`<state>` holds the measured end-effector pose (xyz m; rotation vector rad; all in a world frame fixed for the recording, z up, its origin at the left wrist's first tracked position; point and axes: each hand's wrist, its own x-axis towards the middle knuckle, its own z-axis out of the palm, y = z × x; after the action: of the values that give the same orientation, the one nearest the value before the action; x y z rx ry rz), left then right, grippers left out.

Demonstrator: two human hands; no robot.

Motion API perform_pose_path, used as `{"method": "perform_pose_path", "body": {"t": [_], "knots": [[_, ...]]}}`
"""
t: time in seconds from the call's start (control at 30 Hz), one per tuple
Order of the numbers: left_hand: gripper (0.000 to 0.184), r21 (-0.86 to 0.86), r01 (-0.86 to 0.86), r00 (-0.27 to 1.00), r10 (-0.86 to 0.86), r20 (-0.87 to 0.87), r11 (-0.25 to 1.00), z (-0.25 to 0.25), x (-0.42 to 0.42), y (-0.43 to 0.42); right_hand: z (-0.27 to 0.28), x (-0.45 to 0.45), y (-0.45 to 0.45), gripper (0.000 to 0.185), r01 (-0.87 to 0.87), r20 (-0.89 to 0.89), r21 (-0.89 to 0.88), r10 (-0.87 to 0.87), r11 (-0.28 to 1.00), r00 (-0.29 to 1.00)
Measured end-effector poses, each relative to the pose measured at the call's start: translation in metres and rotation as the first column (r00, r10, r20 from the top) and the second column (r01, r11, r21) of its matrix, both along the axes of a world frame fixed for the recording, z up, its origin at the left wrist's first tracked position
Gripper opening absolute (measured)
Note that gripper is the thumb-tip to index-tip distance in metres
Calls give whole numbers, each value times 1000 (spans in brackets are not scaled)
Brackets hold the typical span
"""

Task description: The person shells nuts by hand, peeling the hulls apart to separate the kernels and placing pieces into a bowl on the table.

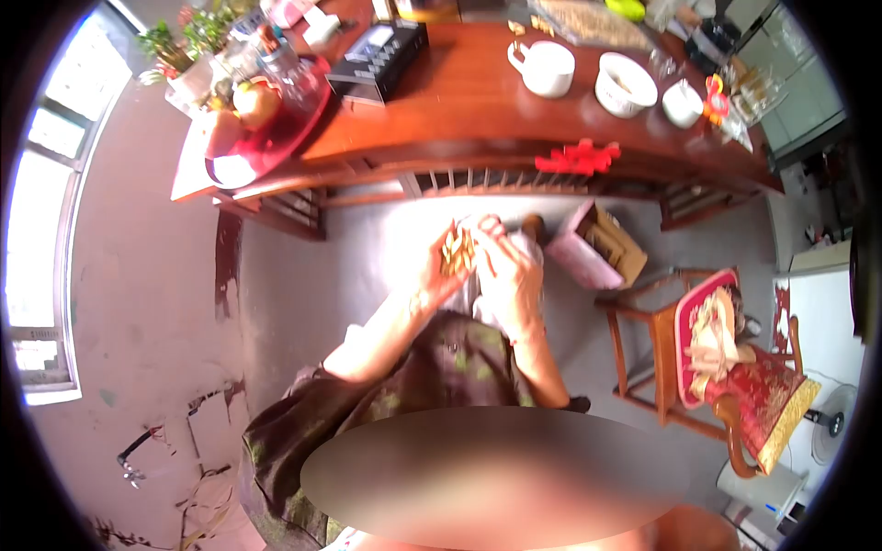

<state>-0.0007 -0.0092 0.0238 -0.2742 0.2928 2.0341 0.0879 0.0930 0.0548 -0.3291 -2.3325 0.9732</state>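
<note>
Near the middle of the view, my left hand [441, 266] is cupped around several small yellowish-brown pieces [457, 252], which look like shelled or unshelled nuts. Close beside it on the right, my right hand [511, 280] has its fingers bent together at the edge of the pieces. Whatever lies between those fingertips is too small to make out. Both hands are above my lap, in front of the wooden table [441, 119].
On the table stand a red tray [308, 129] with fruit, a black box [381, 60], a white mug [548, 69], a white bowl [626, 84] and a small cup [683, 104]. A cardboard box [588, 253] and a wooden chair [643, 321] are on the right.
</note>
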Motion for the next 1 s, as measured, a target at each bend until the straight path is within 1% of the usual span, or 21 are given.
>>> {"method": "perform_pose_path", "body": {"t": [0.03,0.07,0.1,0.13,0.23,0.27,0.3,0.33,0.37,0.43,0.47,0.53,0.57,0.6,0.67,0.7,0.77,0.8,0.83,0.9,1.0], "knots": [[28,-168,-56,996,67,57,984,-26,-3,0,0,1,2,21,-30,31,6,29,1000,999],[28,0,-25,999,25,46,1000,-38,-2,-5,5,3,2,20,-29,74,50,26,998,997],[28,166,20,999,-23,21,986,-43,-5,-6,1,3,2,18,-30,50,65,26,997,998],[29,33,22,998,-20,-64,999,11,4,-1,-1,2,3,15,-27,25,73,26,997,999],[33,-137,12,998,-20,-56,990,15,5,5,5,2,3,9,-29,-15,60,30,998,999],[33,-135,12,998,-21,-61,991,12,2,6,3,2,4,9,-36,-58,40,39,999,998],[35,-70,28,996,-33,-83,997,4,0,5,1,3,4,8,-42,-95,16,43,999,995],[36,-9,44,995,-45,-92,999,-5,4,1,1,6,2,9,-49,-79,-71,44,996,996],[36,-13,49,995,-50,-82,999,-14,6,0,3,8,2,10,-53,-68,-155,42,987,997],[36,42,73,993,-68,-97,996,-25,2,0,3,13,2,9,-51,-67,-203,38,978,997],[33,-145,19,991,-38,-131,989,-11,7,4,1,15,3,8,-54,-65,-339,34,939,997],[31,-165,9,992,-30,-125,986,-15,6,1,8,17,2,6,-53,-96,-565,-1,823,995],[30,-185,-2,993,-20,-118,983,-17,7,0,8,17,2,6,-46,-94,-568,-9,822,996],[30,-189,7,993,-30,-116,982,-14,8,1,8,17,2,5,-52,-127,-661,-44,749,991],[30,-306,29,987,-76,-143,952,-7,9,4,-2,17,3,5,-112,-190,-810,-76,576,979],[30,-309,37,986,-84,-141,950,-7,9,4,-9,16,3,5,-107,-188,-812,-84,574,979],[35,-203,99,972,-138,-191,974,-7,8,2,-18,14,3,7,-166,-247,-905,-166,391,955],[35,-204,103,971,-143,-190,973,-6,7,2,-19,13,2,7,-178,-242,-940,-200,292,949],[38,-205,114,967,-156,-203,972,-5,7,2,-18,14,3,7,-174,-239,-941,-205,291,949],[41,-206,134,961,-178,-213,969,-5,8,1,-17,18,6,6,-205,-229,-967,-169,150,959],[45,-200,131,941,-185,-283,971,-2,9,1,-16,18,4,5,-199,-218,-973,-186,116,958]]}}
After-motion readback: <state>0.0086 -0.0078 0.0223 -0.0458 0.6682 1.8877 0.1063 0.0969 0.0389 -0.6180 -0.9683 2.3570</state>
